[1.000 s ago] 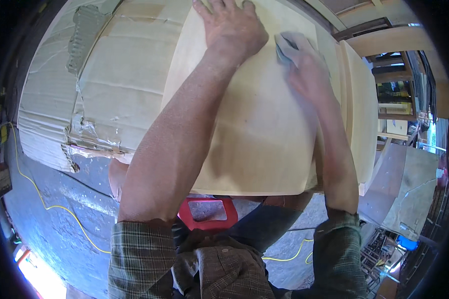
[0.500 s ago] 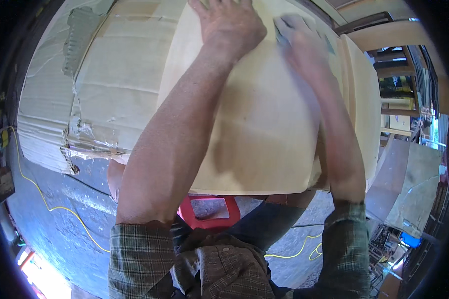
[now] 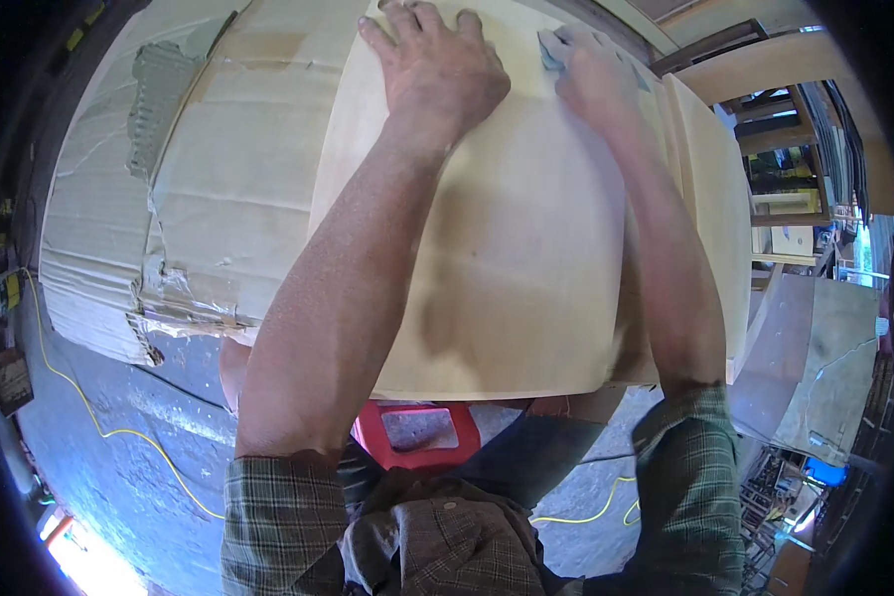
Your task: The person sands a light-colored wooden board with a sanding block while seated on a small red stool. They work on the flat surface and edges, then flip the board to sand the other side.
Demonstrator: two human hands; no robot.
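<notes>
A pale, smooth wooden board (image 3: 517, 298) lies in front of me on worn cardboard. My left hand (image 3: 442, 74) rests on its far part, palm down with fingers spread, holding nothing. To the right of it, near the board's far right side, my right hand (image 3: 598, 84) presses a folded grey-blue sheet (image 3: 553, 48) that looks like sandpaper against the wood. Motion blurs that hand a little, and the back of the hand hides much of the sheet.
Torn cardboard (image 3: 238, 149) covers the surface to the left. More pale wooden pieces (image 3: 710, 189) lie along the right. A red plastic stool (image 3: 372, 437) stands below the near edge, and a yellow cord (image 3: 99, 427) runs over the floor. Wooden frames (image 3: 780, 149) stand at far right.
My right hand has shifted slightly over the board with the sheet and is less blurred. The left hand stays flat on the wood; the whole view has shifted a little.
</notes>
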